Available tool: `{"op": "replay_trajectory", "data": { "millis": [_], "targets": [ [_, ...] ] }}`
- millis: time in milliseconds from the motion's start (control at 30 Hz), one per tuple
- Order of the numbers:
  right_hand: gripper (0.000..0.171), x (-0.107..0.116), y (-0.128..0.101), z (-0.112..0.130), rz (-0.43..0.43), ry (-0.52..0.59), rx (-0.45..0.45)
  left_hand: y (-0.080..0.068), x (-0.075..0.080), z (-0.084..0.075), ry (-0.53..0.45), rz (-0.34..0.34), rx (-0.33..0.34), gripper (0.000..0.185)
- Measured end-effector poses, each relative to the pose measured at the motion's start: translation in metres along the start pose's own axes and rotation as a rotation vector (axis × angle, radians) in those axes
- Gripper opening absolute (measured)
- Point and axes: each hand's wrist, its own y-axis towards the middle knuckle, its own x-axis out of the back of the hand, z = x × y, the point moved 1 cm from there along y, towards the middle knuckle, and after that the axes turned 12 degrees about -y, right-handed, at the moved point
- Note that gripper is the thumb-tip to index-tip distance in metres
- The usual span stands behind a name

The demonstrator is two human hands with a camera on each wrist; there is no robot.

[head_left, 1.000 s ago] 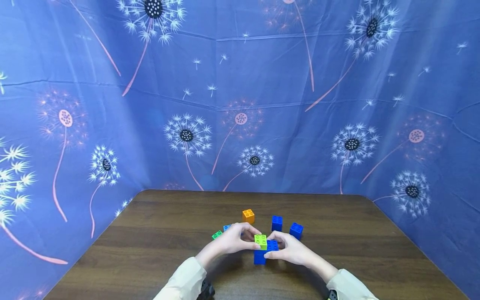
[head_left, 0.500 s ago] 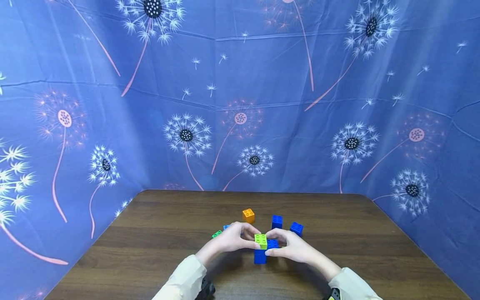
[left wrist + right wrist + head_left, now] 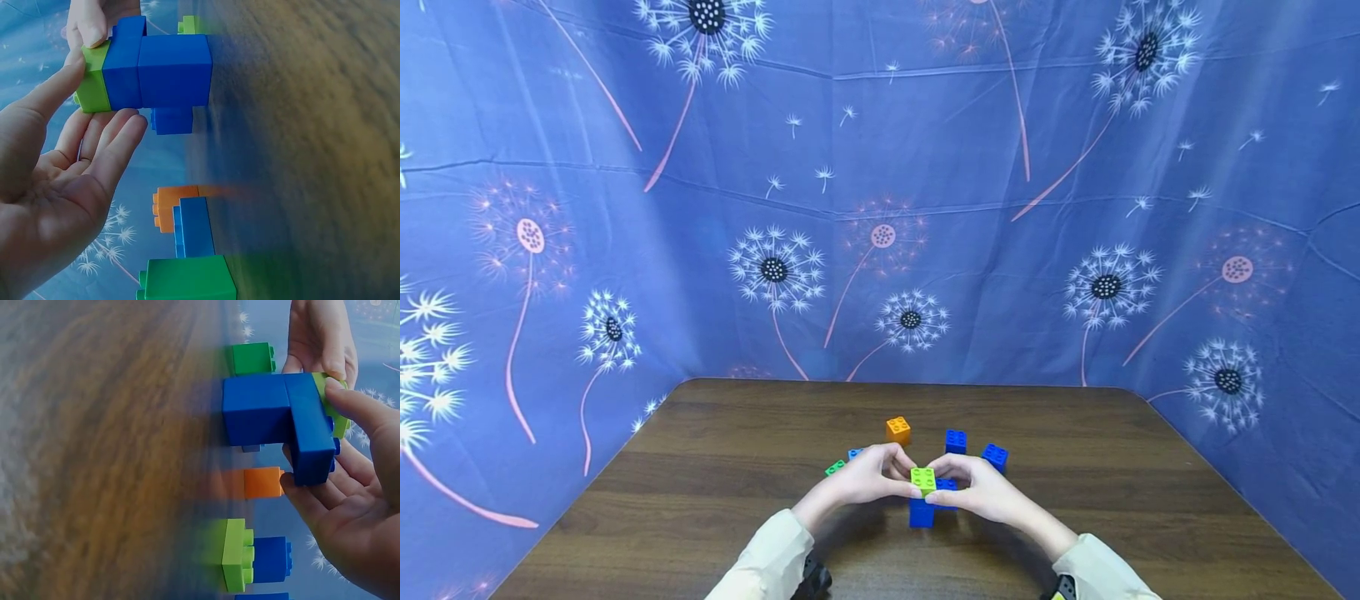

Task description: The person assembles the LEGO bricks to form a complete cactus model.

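In front of me a small stack of toy building bricks stands on the table. Its base is a square blue brick (image 3: 921, 515). A longer blue brick (image 3: 312, 431) lies across it, overhanging to the right. On top, at the left end, sits a lime green brick (image 3: 922, 479). My left hand (image 3: 867, 478) pinches the lime brick, thumb on the near side and fingers on the far side. From the right, my right hand (image 3: 985, 487) also pinches it, with the thumb on its near face and the index finger behind. The right hand's lower fingers lie by the blue overhang.
Behind the hands stand an orange brick (image 3: 898, 430) and two blue bricks (image 3: 956, 442). Left of the stack are a green brick (image 3: 187, 278) and a lighter blue brick (image 3: 197, 226). Another lime brick (image 3: 234, 556) is to the right. A patterned blue cloth (image 3: 1000, 250) hangs behind the table.
My right thumb has slid left and up from the long blue brick onto the lime brick, its index finger following. My left hand and the stack have hardly moved.
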Motion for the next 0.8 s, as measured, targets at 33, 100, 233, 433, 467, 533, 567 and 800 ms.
{"op": "replay_trajectory", "data": {
  "millis": [33, 100, 233, 433, 467, 533, 567, 800],
  "targets": [
    [0.033, -0.0007, -0.0002, 0.0001, -0.007, -0.003, 0.001, 0.0002, -0.0001, 0.0004, -0.001, 0.004, -0.002, 0.025],
    [0.032, -0.0015, -0.0007, 0.0008, -0.018, -0.005, 0.002, 0.0004, -0.0001, 0.0012, -0.001, 0.008, -0.002, 0.025],
    [0.031, -0.0017, -0.0006, 0.003, -0.04, -0.027, 0.014, -0.0004, 0.0004, 0.0004, 0.0, 0.013, -0.004, 0.024],
    [0.03, -0.001, 0.0016, 0.0034, -0.034, -0.047, 0.015, -0.0024, 0.0028, -0.0031, 0.002, 0.009, 0.002, 0.023],
    [0.031, -0.0012, 0.0019, 0.003, -0.03, -0.048, 0.013, -0.0027, 0.0031, -0.0035, 0.002, 0.008, 0.002, 0.023],
    [0.031, -0.0016, 0.0024, 0.0023, -0.024, -0.046, 0.01, -0.0032, 0.0034, -0.0042, 0.001, 0.007, 0.001, 0.023],
    [0.032, -0.002, 0.0026, 0.0019, -0.024, -0.045, 0.01, -0.0034, 0.0035, -0.0044, -0.001, 0.007, -0.001, 0.023],
    [0.036, -0.0052, 0.0028, -0.0001, -0.027, -0.028, 0.0, -0.0044, 0.0027, -0.0031, -0.007, 0.005, -0.011, 0.024]
  ]
}}
